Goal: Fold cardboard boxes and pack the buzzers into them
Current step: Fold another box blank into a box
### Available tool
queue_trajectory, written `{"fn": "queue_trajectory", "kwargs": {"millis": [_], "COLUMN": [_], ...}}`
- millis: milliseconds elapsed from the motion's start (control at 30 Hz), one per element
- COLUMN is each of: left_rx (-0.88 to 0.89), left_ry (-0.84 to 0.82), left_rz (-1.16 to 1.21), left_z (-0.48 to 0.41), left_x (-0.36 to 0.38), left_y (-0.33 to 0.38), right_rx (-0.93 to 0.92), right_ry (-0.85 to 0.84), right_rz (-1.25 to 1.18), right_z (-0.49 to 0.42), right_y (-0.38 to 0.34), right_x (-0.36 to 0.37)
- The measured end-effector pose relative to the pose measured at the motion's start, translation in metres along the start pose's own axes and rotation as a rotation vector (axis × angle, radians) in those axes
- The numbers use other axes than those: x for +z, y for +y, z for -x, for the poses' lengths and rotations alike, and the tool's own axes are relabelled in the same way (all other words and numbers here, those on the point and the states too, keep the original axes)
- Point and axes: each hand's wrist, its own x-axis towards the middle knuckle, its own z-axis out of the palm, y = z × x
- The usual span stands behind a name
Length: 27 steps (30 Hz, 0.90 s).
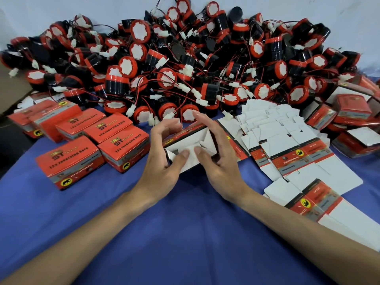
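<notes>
**Half-folded carton held in both hands before a heap of buzzers**

Nearest, a smooth blue cloth (185, 233) is spread over the work surface, and two bare forearms are stretched across it.

At the middle of the cloth an open cardboard box (192, 138) is held between the hands. Its white, matt inside is turned up, and its angled flaps are folded in against each other. The left hand (164, 161) is wrapped round the box's left end: the thumb is pressed on an inner flap and the fingers are curled over the far edge. The right hand (218, 163) is closed on the right end, with the thumb laid on the flaps and the fingers reaching along the far side.

To the right, flat blanks (287, 159) of thin card are fanned out, white on one face, printed red and black on the other. To the left, closed boxes (123, 148), rectangular and glossy red, are set close together.

Behind these, cylindrical buzzers (185, 64) are piled high: black bodies, red rims, white faces, and thin red and black wires ending in white plugs.

A pale wall (61, 9) is seen behind the heap.
</notes>
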Motion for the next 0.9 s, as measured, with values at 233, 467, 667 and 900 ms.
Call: {"fn": "queue_trajectory", "kwargs": {"millis": [233, 467, 667, 900], "left_rx": [-0.115, -0.068, -0.164, -0.286], "left_ry": [0.043, 0.082, -0.142, -0.234], "left_rz": [-0.061, -0.173, -0.079, 0.027], "left_z": [-0.003, -0.009, -0.008, -0.009], "left_x": [-0.003, -0.008, -0.004, -0.004], "left_y": [-0.007, -0.009, -0.002, 0.005], "right_rx": [-0.004, 0.089, 0.253, 0.331], "right_ry": [0.038, 0.152, 0.055, -0.114], "right_rz": [-0.073, -0.189, -0.359, -0.379], "right_z": [0.003, 0.002, -0.001, -0.002], "right_y": [-0.001, -0.002, 0.0, 0.0], "right_x": [0.001, 0.0, 0.001, -0.001]}}
